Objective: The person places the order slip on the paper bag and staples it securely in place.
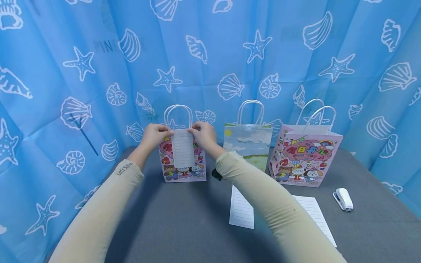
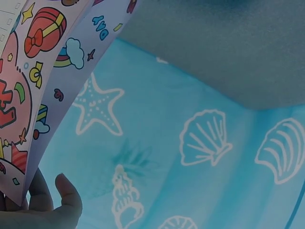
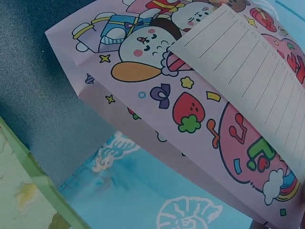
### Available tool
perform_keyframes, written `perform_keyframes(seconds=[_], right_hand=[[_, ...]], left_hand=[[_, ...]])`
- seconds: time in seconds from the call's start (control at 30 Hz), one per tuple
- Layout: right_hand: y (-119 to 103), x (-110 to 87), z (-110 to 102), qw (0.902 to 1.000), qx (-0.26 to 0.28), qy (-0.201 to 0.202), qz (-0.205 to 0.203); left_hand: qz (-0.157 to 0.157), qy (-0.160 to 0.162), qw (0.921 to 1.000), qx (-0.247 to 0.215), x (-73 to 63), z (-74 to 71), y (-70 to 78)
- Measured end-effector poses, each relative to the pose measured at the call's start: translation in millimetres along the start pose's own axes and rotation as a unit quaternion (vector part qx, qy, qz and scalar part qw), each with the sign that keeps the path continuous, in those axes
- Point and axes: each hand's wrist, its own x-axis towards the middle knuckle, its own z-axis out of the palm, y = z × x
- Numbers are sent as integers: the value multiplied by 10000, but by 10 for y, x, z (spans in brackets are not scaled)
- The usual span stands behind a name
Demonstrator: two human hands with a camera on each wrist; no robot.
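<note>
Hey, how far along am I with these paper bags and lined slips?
Done, apparently: the left pink bag, scenery bag and right pink bag stand upright. In hand: your left hand and right hand pinch a lined slip at the left pink bag's top. Probably left: a middle sheet and right sheet lie on the table, no slip shows on the other bags' visible fronts, and the stapler sits unheld.

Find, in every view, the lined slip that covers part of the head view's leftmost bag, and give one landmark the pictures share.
Head: the slip is left of centre, in front of the pink bag.
Left wrist: only a sliver of the slip shows, at the top-left corner.
Right wrist: the slip slants across the upper right, cut off by the right edge.
Shared landmark: that same pink bag, behind the slip.
</note>
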Motion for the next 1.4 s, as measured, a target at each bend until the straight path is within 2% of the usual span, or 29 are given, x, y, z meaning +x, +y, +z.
perform_keyframes(seconds=[0.47, 0.63, 0.8, 1.1, 1.4], right_hand=[[-10, -28, -27, 9999, -131, 4, -23], [-26, -95, -130, 9989, -112, 203, -412], [-76, -174, -310, 9951, -103, 430, -887], [-46, -376, -735, 9929, 65, 525, -1066], [61, -604, -1142, 9854, -161, 633, -1573]], left_hand=[[-125, -3, 9999, -47, -8, -9, 0], [-123, -11, 9999, -74, -17, -7, 7], [-147, 23, 9998, -115, -22, -2, 16], [-190, 9, 9997, -147, -49, -4, 26], [-213, 42, 9995, -239, -38, -5, 14]])
